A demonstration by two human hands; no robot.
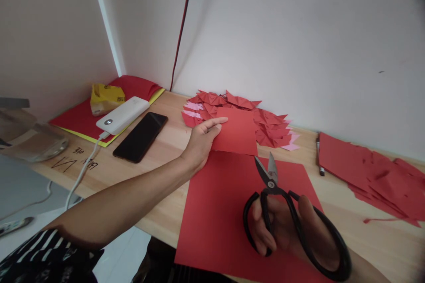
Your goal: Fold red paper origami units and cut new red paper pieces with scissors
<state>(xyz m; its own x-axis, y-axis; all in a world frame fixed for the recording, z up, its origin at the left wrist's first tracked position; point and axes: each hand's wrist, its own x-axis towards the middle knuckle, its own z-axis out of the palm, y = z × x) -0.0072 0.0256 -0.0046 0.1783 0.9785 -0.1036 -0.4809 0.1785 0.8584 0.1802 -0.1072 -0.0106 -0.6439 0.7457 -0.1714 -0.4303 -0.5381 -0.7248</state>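
My left hand [201, 141] pinches a small red paper square [237, 130] by its left edge, thumb and forefinger lying over it. Below it a large red sheet [215, 212] lies on the table and reaches past the front edge. My right hand [282, 225] is closed through the black handle loops of a pair of scissors [271, 185]. The blades are partly apart and point away from me, just below the small square's lower right corner, above the large sheet. Nothing shows between the blades.
Folded red and pink paper pieces [272, 124] are heaped by the wall. More red paper [381, 177] lies at the right beside a pen [319, 157]. To the left are a phone [141, 137], a white power bank [124, 115] with cable, a yellow packet [104, 97] and a clear container [36, 141].
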